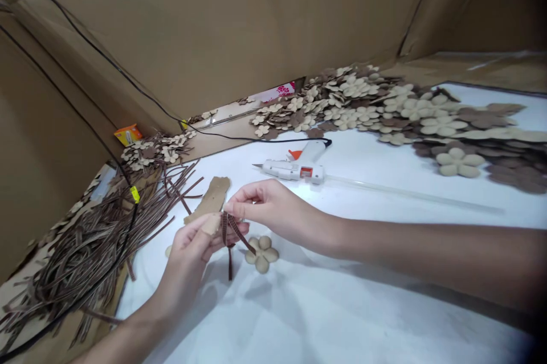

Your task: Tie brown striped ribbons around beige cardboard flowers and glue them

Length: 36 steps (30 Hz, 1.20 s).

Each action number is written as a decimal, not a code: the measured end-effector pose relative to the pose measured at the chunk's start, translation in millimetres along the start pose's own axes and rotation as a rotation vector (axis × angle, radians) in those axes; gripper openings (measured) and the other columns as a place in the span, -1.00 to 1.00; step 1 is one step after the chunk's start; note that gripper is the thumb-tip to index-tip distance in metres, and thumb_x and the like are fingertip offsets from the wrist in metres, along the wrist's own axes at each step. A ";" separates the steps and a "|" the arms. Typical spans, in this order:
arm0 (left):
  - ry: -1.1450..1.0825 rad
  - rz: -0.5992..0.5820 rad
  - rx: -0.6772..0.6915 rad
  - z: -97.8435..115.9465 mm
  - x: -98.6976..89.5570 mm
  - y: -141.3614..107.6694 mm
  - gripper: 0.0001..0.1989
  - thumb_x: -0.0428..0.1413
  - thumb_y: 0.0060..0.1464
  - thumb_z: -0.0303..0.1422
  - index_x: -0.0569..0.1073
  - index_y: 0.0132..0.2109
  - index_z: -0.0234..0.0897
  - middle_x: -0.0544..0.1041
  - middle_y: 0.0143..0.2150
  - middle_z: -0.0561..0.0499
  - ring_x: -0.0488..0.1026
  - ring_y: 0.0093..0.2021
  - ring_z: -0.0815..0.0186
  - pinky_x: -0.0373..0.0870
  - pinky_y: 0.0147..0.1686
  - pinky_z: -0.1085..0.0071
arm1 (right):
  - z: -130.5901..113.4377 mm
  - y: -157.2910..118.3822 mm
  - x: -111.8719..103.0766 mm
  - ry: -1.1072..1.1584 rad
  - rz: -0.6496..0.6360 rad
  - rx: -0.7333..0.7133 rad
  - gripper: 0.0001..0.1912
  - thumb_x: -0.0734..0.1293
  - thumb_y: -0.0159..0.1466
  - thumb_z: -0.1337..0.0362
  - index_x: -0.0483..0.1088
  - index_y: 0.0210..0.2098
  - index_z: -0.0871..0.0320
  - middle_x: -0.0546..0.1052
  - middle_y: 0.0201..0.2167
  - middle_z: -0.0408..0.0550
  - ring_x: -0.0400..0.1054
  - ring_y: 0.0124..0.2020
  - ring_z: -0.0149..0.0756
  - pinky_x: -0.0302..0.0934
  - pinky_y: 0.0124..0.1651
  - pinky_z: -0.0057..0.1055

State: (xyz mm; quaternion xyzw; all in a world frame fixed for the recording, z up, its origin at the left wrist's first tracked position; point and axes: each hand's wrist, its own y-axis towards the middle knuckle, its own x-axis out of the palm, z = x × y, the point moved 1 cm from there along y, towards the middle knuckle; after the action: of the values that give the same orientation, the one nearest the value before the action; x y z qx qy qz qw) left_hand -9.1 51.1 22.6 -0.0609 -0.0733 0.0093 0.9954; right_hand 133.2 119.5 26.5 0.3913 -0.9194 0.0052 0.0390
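Observation:
In the head view, my left hand (194, 244) and my right hand (262, 201) meet over the white table. Both have closed fingers on a thin brown ribbon (224, 228) with light stitching. The ribbon is bent at the fingertips, and its ends hang down. One end reaches a beige five-petal fabric flower (262, 254) just below my right hand; whether they are joined I cannot tell. A light tan patch covers part of my left thumb. Behind my hands lies a torn piece of cardboard (212, 197).
A white hot glue gun (290, 170) lies behind my right hand, a long glue stick (410, 193) projecting from its rear. Brown ribbons (85, 256) are heaped at left under a black cable (134, 213). Beige and brown flowers (354, 96) pile up at back right. Cardboard walls (213, 28) enclose the table.

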 end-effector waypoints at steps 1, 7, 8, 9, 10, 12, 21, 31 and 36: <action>0.003 0.005 -0.012 -1.0 0.5 0.0 -0.73 0.11 0.08 -0.23 0.55 -0.25 -0.38 0.59 -0.30 -0.13 0.50 -0.26 0.24 0.41 -0.19 0.40 | -0.7 0.0 0.3 -0.002 -0.002 -0.010 -0.79 0.27 0.21 0.23 0.39 -0.47 0.23 0.45 -0.52 -0.12 0.32 -0.43 -0.40 0.20 -0.33 -0.45; -0.029 0.047 -0.028 -10.4 2.3 1.4 -0.81 0.20 -0.01 -0.28 0.54 -0.33 -0.34 0.56 -0.38 -0.04 0.45 -0.40 0.37 0.40 -0.29 0.45 | 5.1 0.7 1.6 0.043 0.049 -0.033 -0.80 0.30 0.19 0.21 0.42 -0.46 0.22 0.41 -0.60 -0.19 0.28 -0.53 -0.46 0.15 -0.44 -0.52; -0.043 0.057 -0.024 -11.8 2.6 1.8 -0.82 0.21 -0.01 -0.28 0.54 -0.34 -0.33 0.56 -0.40 -0.02 0.44 -0.42 0.38 0.39 -0.32 0.46 | 7.0 0.9 2.1 0.062 0.051 -0.039 -0.80 0.31 0.18 0.19 0.42 -0.45 0.21 0.42 -0.60 -0.20 0.28 -0.53 -0.47 0.15 -0.45 -0.52; -0.055 0.065 -0.024 -13.0 2.7 2.2 -0.83 0.20 -0.01 -0.28 0.54 -0.34 -0.32 0.56 -0.41 -0.01 0.44 -0.44 0.39 0.39 -0.34 0.47 | 8.7 1.0 2.7 0.082 0.054 -0.046 -0.80 0.31 0.18 0.19 0.43 -0.45 0.21 0.42 -0.61 -0.20 0.28 -0.54 -0.46 0.15 -0.46 -0.52; -0.065 0.071 -0.025 -13.9 2.8 2.4 -0.83 0.20 0.00 -0.27 0.54 -0.34 -0.31 0.55 -0.42 -0.01 0.44 -0.44 0.39 0.39 -0.35 0.48 | 9.8 0.9 3.4 0.098 0.059 -0.051 -0.80 0.31 0.18 0.19 0.43 -0.46 0.20 0.42 -0.62 -0.20 0.28 -0.54 -0.47 0.15 -0.47 -0.52; -0.066 0.080 -0.027 -15.0 2.7 2.6 -0.83 0.19 0.00 -0.27 0.54 -0.35 -0.31 0.55 -0.44 0.00 0.44 -0.44 0.39 0.38 -0.37 0.50 | 10.5 0.4 4.8 0.115 0.072 -0.043 -0.81 0.31 0.18 0.21 0.42 -0.47 0.20 0.43 -0.62 -0.20 0.29 -0.55 -0.47 0.15 -0.48 -0.53; -0.069 0.081 -0.004 -13.4 3.8 -0.4 -0.78 0.15 0.05 -0.26 0.58 -0.30 -0.35 0.60 -0.31 -0.11 0.51 -0.23 0.27 0.40 -0.16 0.43 | 5.6 0.0 4.7 0.162 0.130 0.021 -0.80 0.32 0.19 0.22 0.41 -0.48 0.24 0.44 -0.57 -0.19 0.32 -0.52 -0.48 0.20 -0.45 -0.54; -0.038 0.099 0.017 -13.6 0.5 6.4 -0.81 0.19 0.01 -0.29 0.56 -0.33 -0.35 0.59 -0.36 -0.08 0.50 -0.32 0.32 0.41 -0.27 0.47 | 3.1 -1.9 7.0 0.143 0.116 0.001 -0.79 0.29 0.22 0.27 0.40 -0.50 0.24 0.40 -0.62 -0.20 0.30 -0.55 -0.48 0.17 -0.47 -0.55; -0.074 0.107 -0.003 -12.3 2.0 7.5 -0.85 0.20 0.00 -0.32 0.53 -0.33 -0.34 0.56 -0.43 0.00 0.48 -0.41 0.40 0.40 -0.37 0.54 | 3.2 -1.9 6.8 0.188 0.117 0.001 -0.85 0.33 0.17 0.30 0.40 -0.49 0.24 0.38 -0.65 -0.22 0.26 -0.59 -0.49 0.17 -0.49 -0.55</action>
State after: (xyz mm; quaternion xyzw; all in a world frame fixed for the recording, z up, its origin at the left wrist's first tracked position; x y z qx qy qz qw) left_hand -5.4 57.1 9.9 -0.0657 -0.1067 0.0647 0.9900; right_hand 129.7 113.2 23.8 0.3349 -0.9330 0.0445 0.1243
